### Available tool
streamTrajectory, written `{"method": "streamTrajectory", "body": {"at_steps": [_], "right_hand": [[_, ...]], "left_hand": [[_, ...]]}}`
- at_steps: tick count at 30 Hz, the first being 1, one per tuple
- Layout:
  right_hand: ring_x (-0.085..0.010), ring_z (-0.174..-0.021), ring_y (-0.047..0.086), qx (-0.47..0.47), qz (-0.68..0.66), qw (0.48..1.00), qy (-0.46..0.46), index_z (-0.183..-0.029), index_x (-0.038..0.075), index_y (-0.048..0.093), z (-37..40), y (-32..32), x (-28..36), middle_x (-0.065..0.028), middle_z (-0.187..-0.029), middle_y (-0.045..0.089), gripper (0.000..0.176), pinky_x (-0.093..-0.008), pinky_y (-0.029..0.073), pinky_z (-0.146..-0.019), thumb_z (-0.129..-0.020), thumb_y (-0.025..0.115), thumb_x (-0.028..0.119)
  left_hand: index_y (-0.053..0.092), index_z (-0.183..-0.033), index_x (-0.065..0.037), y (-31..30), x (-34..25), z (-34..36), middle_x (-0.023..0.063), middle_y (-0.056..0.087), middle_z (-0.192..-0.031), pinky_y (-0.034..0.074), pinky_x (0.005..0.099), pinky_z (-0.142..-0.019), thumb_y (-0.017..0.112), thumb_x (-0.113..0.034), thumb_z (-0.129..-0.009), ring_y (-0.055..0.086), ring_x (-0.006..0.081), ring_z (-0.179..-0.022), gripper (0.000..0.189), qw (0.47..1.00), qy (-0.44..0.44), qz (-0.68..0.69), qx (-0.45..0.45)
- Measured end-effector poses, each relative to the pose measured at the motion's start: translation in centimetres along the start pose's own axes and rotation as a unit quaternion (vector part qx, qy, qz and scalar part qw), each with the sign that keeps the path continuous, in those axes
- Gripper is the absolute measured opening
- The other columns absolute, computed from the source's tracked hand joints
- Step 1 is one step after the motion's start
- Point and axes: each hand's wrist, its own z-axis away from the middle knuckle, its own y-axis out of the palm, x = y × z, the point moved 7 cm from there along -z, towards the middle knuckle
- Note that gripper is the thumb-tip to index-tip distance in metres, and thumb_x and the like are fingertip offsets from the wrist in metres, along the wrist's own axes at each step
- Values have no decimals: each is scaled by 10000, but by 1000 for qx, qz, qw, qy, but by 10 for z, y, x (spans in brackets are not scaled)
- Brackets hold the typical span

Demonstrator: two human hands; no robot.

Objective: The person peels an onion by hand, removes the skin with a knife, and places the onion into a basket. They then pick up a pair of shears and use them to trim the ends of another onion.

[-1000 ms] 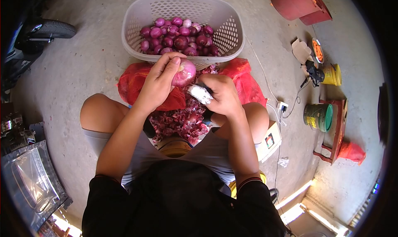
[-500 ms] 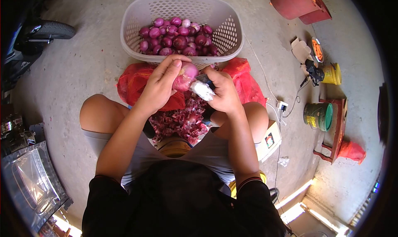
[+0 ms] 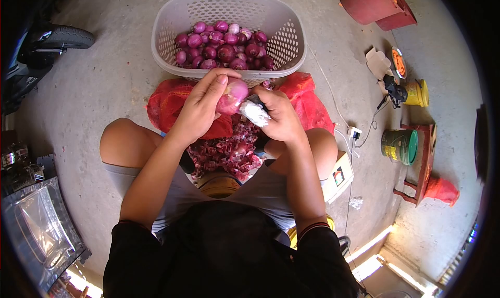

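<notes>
My left hand [image 3: 202,104] is closed around a red onion [image 3: 232,96], thumb on its upper side. Close on the right, my right hand [image 3: 281,113] grips a small knife [image 3: 254,113] wrapped in white, with a dark part by the thumb; its cutting edge is hard to make out. The knife meets the onion's right side. Both hands are just in front of a grey plastic basket [image 3: 229,74] holding many red onions [image 3: 226,53]. Below them lies a heap of purple onion skins [image 3: 226,153], between my legs.
Red mesh sacks [image 3: 169,102] lie either side of the skins. A cable with a plug adapter [image 3: 354,133] runs along the floor at right, near a cardboard box [image 3: 339,176]. Farther right are a green-lidded bucket [image 3: 400,146] and red stool [image 3: 426,157]; a tyre [image 3: 65,37] is at left.
The thumb and knife in my right hand have shifted very slightly against the onion. My left hand has stayed nearly still with the onion.
</notes>
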Motion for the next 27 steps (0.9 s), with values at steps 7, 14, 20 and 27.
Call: {"method": "streamTrajectory", "body": {"at_steps": [7, 14, 20, 27], "right_hand": [[-262, -644, 569, 2, 27, 997, 67, -873, 12, 557, 3, -5, -2, -113, -731, 582, 212, -327, 446, -611, -725, 682, 99], [-269, -629, 564, 20, 0, 1000, 4, -861, 7, 562, 0, 0, 3, -123, -720, 571, 170, -333, 437, -593, -742, 650, 90], [-396, -697, 555, 28, -9, 999, 15, -810, 13, 536, 0, 4, 4, -173, -709, 544, 188, -425, 432, -597, -724, 635, 148], [-378, -652, 553, 28, 86, 995, -41, -784, 27, 538, 2, 5, 9, -160, -694, 544, 193, -427, 427, -565, -680, 655, 140]], "left_hand": [[548, -1109, -94, 3, -3, 0, -43, 533, -807, 341, 140, -474, 332, -313, -1017, 452, -11, -622, 321, 1000, 8, 0, 4], [548, -1106, -101, 0, 1, 0, -46, 530, -804, 346, 136, -484, 328, -330, -1018, 455, -11, -631, 329, 999, 26, -28, -7], [548, -1104, -104, 0, 2, 0, -36, 531, -823, 346, 137, -485, 320, -324, -1020, 450, -7, -642, 328, 1000, 16, -21, -14], [546, -1106, -108, -1, 1, 0, -31, 537, -829, 336, 142, -477, 303, -325, -1023, 445, 0, -630, 336, 999, 4, -17, -28]]}}
